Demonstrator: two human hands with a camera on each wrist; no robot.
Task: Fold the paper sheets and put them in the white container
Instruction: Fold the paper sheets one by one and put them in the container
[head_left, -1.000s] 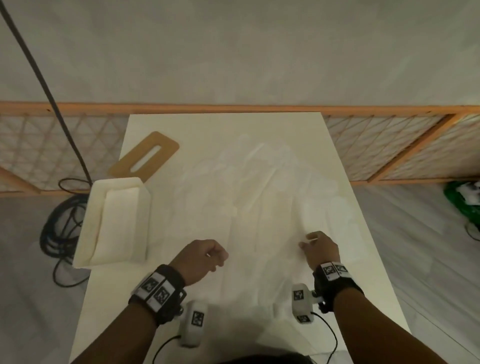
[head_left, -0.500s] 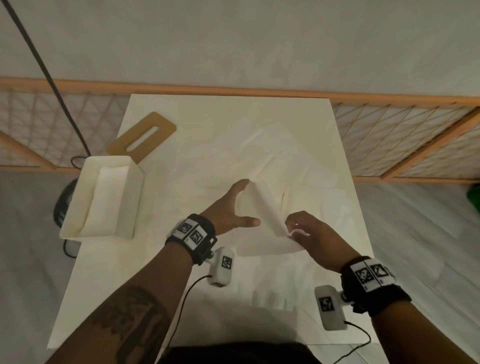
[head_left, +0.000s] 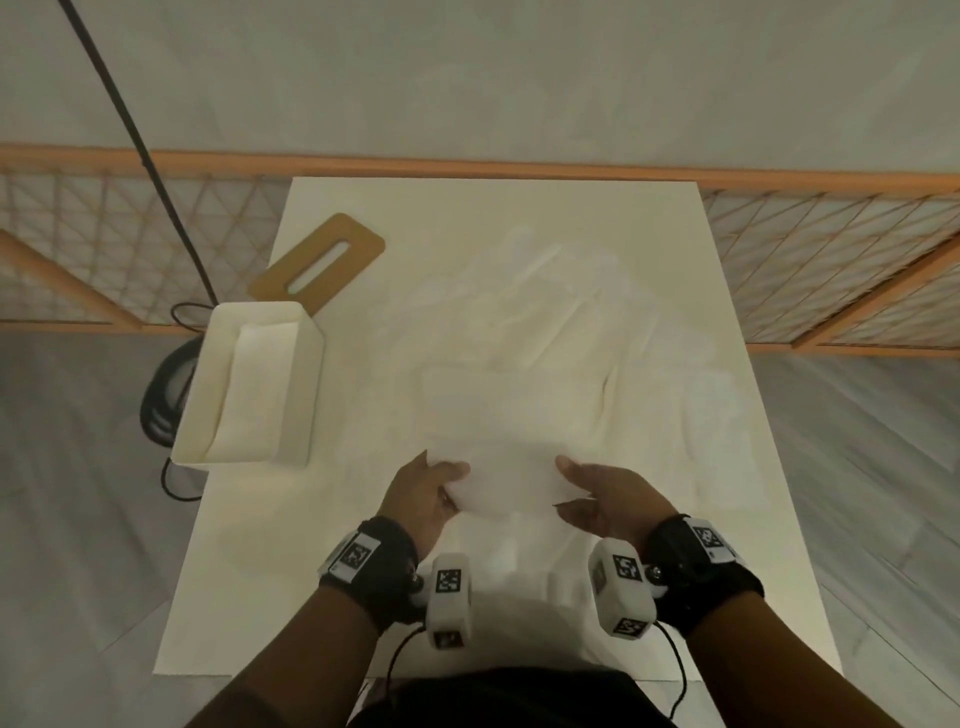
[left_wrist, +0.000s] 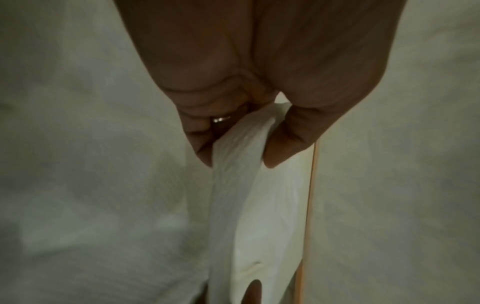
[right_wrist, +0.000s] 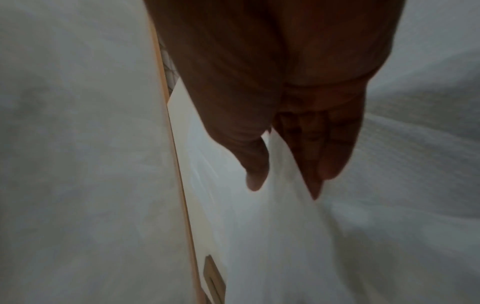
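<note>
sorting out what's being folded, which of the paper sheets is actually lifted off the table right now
The paper sheet nearest the person: the left hand pinches one end, the right hand holds the other. The remaining sheets lie spread on the table, untouched.

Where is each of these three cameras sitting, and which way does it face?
Head: worn on the head, looking down at the table, white container, wooden lid and held paper sheet; both forearms, left hand and right hand show.
Left wrist: looks along the left hand; thumb and fingers pinch the sheet's edge.
Right wrist: looks along the right hand; thumb above and fingers below the sheet.
Shared: all three show the same sheet; the head and right wrist views also share the lid.
</note>
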